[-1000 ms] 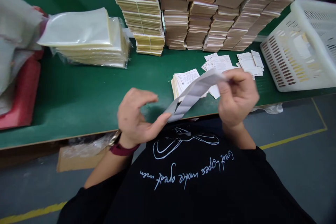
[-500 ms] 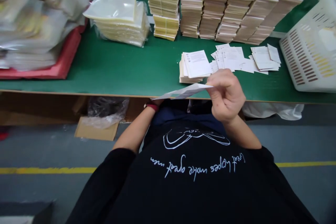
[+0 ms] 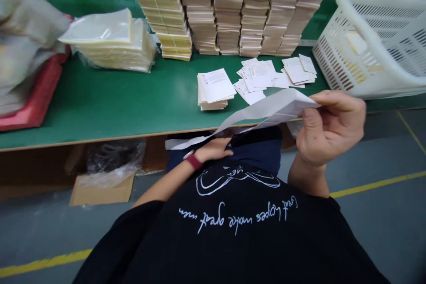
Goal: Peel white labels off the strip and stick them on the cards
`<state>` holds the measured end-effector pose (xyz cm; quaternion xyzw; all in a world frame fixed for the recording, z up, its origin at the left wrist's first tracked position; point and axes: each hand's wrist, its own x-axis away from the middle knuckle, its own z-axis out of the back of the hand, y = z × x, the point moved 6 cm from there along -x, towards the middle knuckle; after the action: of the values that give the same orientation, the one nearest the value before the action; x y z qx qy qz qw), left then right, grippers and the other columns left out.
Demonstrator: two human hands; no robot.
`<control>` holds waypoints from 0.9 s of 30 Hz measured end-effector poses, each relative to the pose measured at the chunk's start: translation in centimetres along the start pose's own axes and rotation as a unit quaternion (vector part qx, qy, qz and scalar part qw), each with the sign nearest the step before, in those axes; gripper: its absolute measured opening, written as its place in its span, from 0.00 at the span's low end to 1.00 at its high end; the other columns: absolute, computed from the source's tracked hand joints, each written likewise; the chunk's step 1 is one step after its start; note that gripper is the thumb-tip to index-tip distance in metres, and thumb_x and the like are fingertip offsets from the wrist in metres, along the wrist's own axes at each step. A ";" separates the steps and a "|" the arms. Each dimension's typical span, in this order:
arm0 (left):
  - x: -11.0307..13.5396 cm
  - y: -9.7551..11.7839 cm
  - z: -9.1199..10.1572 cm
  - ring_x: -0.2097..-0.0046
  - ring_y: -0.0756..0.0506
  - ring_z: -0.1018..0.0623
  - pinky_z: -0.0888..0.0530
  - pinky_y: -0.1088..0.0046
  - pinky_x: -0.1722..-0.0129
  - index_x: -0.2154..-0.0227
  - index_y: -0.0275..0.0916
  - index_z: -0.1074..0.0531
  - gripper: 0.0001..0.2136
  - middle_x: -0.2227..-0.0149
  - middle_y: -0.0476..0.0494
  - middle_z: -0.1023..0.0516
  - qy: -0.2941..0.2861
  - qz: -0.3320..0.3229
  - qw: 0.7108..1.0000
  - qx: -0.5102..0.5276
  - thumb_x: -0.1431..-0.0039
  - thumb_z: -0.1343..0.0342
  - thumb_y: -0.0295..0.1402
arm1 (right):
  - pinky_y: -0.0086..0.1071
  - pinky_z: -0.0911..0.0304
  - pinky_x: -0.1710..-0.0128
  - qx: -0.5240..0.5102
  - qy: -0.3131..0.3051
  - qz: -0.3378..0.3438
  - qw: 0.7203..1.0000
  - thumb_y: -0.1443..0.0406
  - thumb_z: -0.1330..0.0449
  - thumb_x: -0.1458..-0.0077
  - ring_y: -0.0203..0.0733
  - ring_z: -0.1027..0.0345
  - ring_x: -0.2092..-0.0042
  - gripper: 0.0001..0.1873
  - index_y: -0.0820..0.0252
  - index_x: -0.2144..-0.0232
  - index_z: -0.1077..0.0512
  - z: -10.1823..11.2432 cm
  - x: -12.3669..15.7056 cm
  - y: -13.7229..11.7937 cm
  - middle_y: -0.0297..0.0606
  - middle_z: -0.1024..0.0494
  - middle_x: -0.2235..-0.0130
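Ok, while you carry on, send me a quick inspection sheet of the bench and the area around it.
Surface: green-topped workbench, its front edge in view.
Job's things: long white paper strip; squared stack of white printed leaflets; loose white printed leaflets.
Clutter: tall stacks of tan cards; cream sheets in clear plastic; red mat; white perforated plastic basket.
Hands: right hand pinches the strip; left hand, with maroon wristband, lies low against dark clothing, below the strip.
Cables: nothing seen.
Surroundings: grey floor with yellow line; brown cardboard sheet by the bench.
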<state>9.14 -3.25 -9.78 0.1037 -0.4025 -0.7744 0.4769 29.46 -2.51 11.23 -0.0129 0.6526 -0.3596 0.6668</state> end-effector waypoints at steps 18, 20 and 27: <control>2.0 6.2 14.8 0.71 0.53 0.26 0.31 0.77 0.71 0.66 0.39 0.26 0.04 0.71 0.51 0.23 0.422 -0.086 0.886 0.172 0.41 0.41 0.34 | 0.32 0.34 0.64 -0.174 -0.271 -0.228 0.919 0.66 0.40 0.42 0.35 0.32 0.66 0.04 0.56 0.62 0.27 -12.8 3.5 1.5 0.32 0.25 0.66; 1.6 5.7 14.8 0.75 0.53 0.29 0.33 0.78 0.75 0.60 0.39 0.28 0.10 0.75 0.54 0.26 0.406 -0.084 0.888 0.200 0.43 0.39 0.36 | 0.32 0.35 0.65 -0.166 -0.264 -0.229 0.922 0.67 0.40 0.42 0.35 0.33 0.66 0.04 0.56 0.63 0.27 -12.8 3.1 1.8 0.32 0.25 0.67; 1.4 7.0 15.0 0.62 0.50 0.24 0.27 0.74 0.63 0.52 0.40 0.33 0.23 0.60 0.47 0.23 0.319 -0.154 0.929 0.104 0.50 0.34 0.35 | 0.33 0.37 0.63 -0.219 -0.252 -0.269 0.903 0.71 0.40 0.43 0.35 0.33 0.64 0.06 0.55 0.68 0.26 -13.5 2.1 2.7 0.31 0.28 0.67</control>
<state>4.79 1.92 5.42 0.4550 -0.2869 -0.7181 0.4415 18.62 4.50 6.12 -0.4237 0.4966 -0.3584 0.6674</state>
